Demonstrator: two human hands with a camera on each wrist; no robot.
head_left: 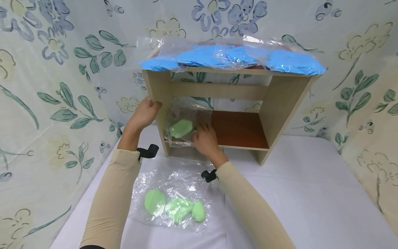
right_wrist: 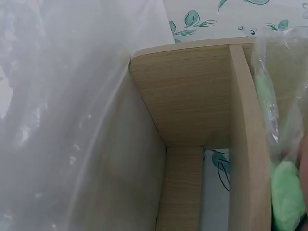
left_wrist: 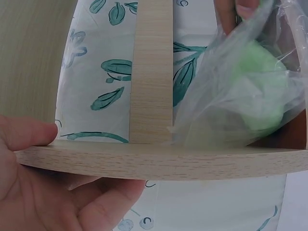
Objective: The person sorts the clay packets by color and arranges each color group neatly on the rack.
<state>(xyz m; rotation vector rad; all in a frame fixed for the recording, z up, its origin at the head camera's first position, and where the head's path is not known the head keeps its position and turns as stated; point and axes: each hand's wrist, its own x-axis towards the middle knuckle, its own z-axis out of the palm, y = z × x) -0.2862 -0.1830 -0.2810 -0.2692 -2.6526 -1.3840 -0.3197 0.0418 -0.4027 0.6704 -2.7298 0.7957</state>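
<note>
Gripping shelf (head_left: 239, 128) w/ LH (head_left: 145, 113), RH (head_left: 206, 140) on bag (head_left: 189, 112).

Shelved bag (head_left: 188, 112): glossy clr plastic; shelf unit (head_left: 217, 91): matt wood-look w/ grain; sheet (head_left: 311, 176): matt cloth.

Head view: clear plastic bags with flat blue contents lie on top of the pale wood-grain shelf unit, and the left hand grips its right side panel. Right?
One slip: the left hand grips the left side panel, as the head view shows. The clear plastic bags with flat blue contents do lie on top of the pale wood-grain shelf unit.
</note>
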